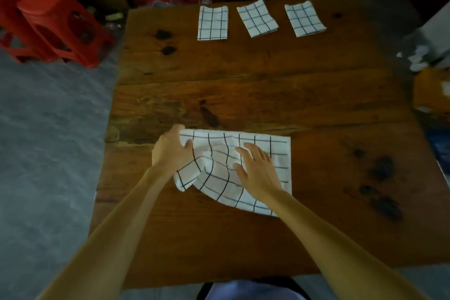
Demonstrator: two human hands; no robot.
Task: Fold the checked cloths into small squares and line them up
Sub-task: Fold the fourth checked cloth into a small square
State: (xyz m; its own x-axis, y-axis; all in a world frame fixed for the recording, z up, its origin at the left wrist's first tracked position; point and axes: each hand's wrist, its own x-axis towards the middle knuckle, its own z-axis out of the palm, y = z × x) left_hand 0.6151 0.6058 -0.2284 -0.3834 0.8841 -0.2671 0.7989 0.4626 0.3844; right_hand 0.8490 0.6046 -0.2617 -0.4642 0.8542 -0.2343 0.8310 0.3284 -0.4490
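A white cloth with dark checks (224,178) lies partly folded on the near middle of the wooden table (243,68). My left hand (170,148) grips its left edge, lifting and curling that side over. My right hand (255,168) lies flat on the cloth's right half, fingers spread, pressing it down. Three folded checked cloths sit in a row at the table's far edge: left one (212,22), middle one (257,18), right one (304,19).
Red plastic stools (56,24) stand on the grey floor left of the table. An orange box (431,90) and crumpled white scraps (418,57) sit at the right. Dark knots mark the wood near the table's right side.
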